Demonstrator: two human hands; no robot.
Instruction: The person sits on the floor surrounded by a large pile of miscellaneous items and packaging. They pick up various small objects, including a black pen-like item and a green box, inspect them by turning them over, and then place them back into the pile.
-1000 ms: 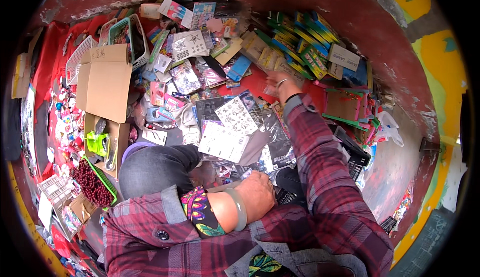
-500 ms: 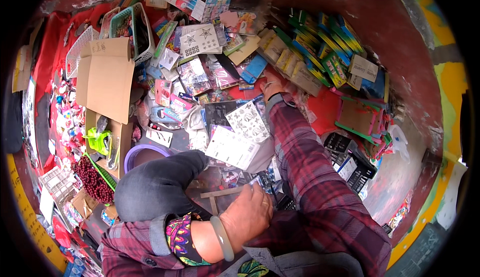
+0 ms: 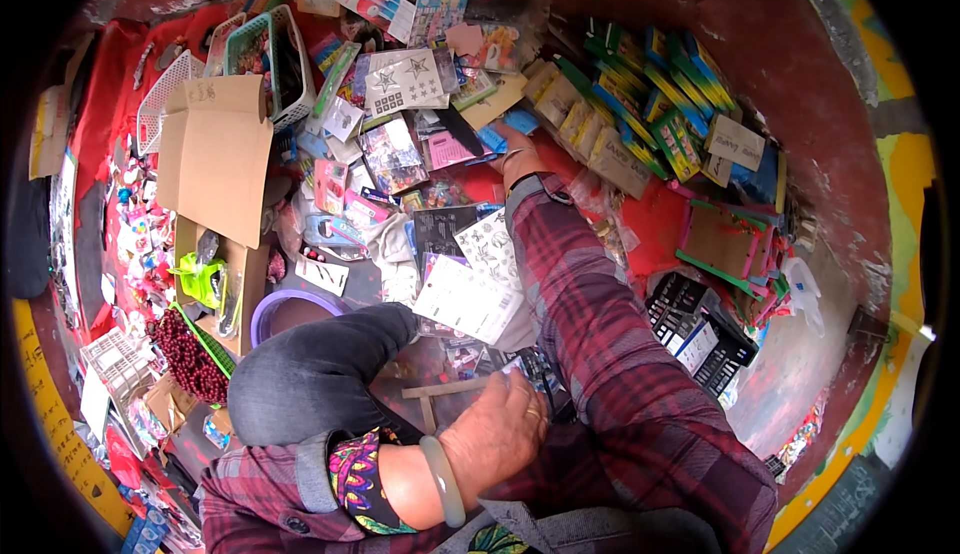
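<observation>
My right hand (image 3: 514, 148) reaches far out over the pile, its fingers closed at the edge of a flat blue packet (image 3: 492, 140) and partly covering it. A pink-edged packet (image 3: 447, 149) lies just left of it. Close to my body, my left hand (image 3: 495, 426), a pale bangle on its wrist, is closed with the fingers curled. What its fingertips hold, if anything, is hidden. Beyond it lie a white card (image 3: 467, 298) with print and a white sheet with dark drawings (image 3: 490, 246). A wooden stick (image 3: 440, 389) rests beside the left hand.
Green-and-yellow boxes (image 3: 655, 84) are stacked at the far right, beside brown packs (image 3: 600, 149). An open cardboard box (image 3: 212, 164), white baskets (image 3: 296, 106) and dark red beads (image 3: 187, 356) stand left. A black tray (image 3: 700, 324) lies right of my right arm.
My right hand has moved forward and left onto the blue packet, which now lies partly under its fingers. The left hand has stayed nearly still.
</observation>
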